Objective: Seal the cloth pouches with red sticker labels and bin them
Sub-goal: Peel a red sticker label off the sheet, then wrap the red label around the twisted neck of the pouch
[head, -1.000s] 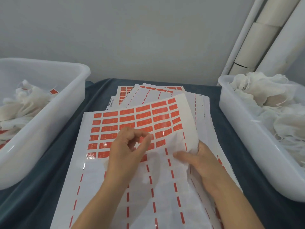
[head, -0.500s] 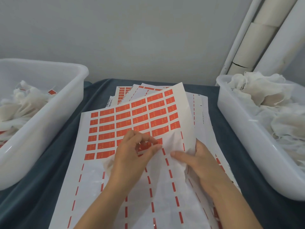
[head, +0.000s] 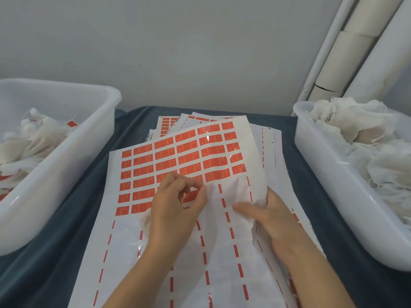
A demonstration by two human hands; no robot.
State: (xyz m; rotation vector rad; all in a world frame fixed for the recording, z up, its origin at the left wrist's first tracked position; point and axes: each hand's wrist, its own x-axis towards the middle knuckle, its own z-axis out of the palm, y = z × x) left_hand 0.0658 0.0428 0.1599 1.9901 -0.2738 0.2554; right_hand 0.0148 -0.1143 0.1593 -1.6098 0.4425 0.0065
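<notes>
A white sticker sheet (head: 178, 156) with rows of red labels lies on the dark blue table cover. My left hand (head: 175, 214) rests on the sheet, thumb and forefinger pinching at a red sticker label (head: 191, 195) in the lowest full rows. A bit of white cloth pouch (head: 144, 221) shows under that hand's palm. My right hand (head: 271, 218) grips the sheet's right edge, thumb on top, holding that edge lifted and curled. The lower part of the sheet is bare backing with red dashes.
A white bin (head: 66, 167) at the left holds pouches (head: 33, 141) bearing red labels. Another white bin (head: 333, 196) at the right is heaped with plain pouches (head: 360, 132). More sticker sheets (head: 273, 152) lie underneath. White pipes (head: 355, 52) rise at the back right.
The sheet's right side has risen and curled more under my right hand. My left thumb and forefinger have closed onto a red label.
</notes>
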